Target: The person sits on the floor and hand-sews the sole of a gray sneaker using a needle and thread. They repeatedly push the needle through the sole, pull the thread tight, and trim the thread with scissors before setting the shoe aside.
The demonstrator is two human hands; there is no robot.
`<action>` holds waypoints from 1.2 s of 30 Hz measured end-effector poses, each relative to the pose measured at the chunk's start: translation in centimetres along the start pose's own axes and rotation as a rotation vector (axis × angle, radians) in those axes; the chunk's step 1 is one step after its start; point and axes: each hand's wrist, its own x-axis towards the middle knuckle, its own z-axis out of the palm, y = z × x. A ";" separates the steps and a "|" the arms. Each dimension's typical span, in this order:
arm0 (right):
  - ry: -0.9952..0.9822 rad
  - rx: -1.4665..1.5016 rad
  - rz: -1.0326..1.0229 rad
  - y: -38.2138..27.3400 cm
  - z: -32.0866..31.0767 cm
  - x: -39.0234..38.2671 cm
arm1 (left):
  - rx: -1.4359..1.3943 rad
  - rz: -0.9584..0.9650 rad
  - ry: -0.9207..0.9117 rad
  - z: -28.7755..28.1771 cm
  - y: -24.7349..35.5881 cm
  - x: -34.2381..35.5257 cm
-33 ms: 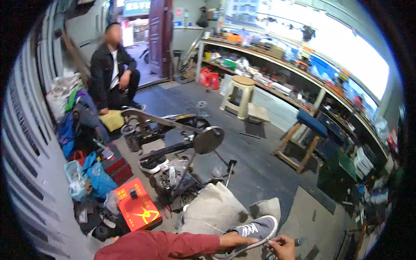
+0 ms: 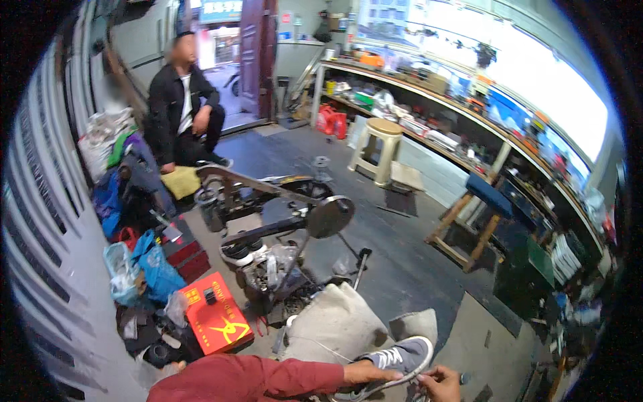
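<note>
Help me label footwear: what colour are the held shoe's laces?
White laces on the grey shoe, seen in the head view.

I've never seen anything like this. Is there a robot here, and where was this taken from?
There is no robot: these are a person's bare hands, seen by a wide camera on that person's head, which makes straight edges look curved. The left hand, beyond a red sleeve, holds a grey shoe. The right hand is at the sole's edge; whether it pinches anything is too small to tell. Beyond the shoe is pale cloth. On the floor are a red box and a cream stool. Another person sits near the doorway.
</note>
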 end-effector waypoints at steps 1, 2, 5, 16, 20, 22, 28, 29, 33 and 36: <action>-0.020 0.047 0.084 -0.5 -0.4 0.4 | 0.096 0.007 0.008 -0.2 -0.2 0.5; -0.034 0.092 0.170 -0.9 -0.9 0.8 | 0.118 0.094 -0.019 -0.3 -0.5 1.1; -0.139 -0.044 0.183 -2.2 -1.8 2.0 | 0.264 0.305 -0.065 -1.2 -2.0 3.2; 0.096 0.035 0.036 -1.5 1.8 1.2 | 0.256 -0.092 -0.155 -3.9 -3.1 4.8; 0.150 0.042 0.054 0.2 2.8 0.4 | 0.138 0.310 -0.080 -3.7 -4.3 4.9; 0.128 -0.182 -0.030 -0.1 2.9 0.4 | 0.137 0.360 -0.061 -3.7 -5.0 4.8; 0.093 -0.626 -0.163 -2.5 3.4 1.8 | 0.234 0.271 0.098 -4.6 -5.7 4.6; 0.062 -0.549 -0.180 -2.5 3.6 2.3 | 0.224 0.214 0.097 -4.8 -5.6 4.6; 0.072 -0.455 -0.133 -1.4 4.0 3.9 | 0.214 0.062 0.118 -5.3 -5.5 4.5; 0.125 -0.621 -0.053 -0.9 3.9 4.1 | 0.211 0.187 0.103 -5.3 -5.8 4.8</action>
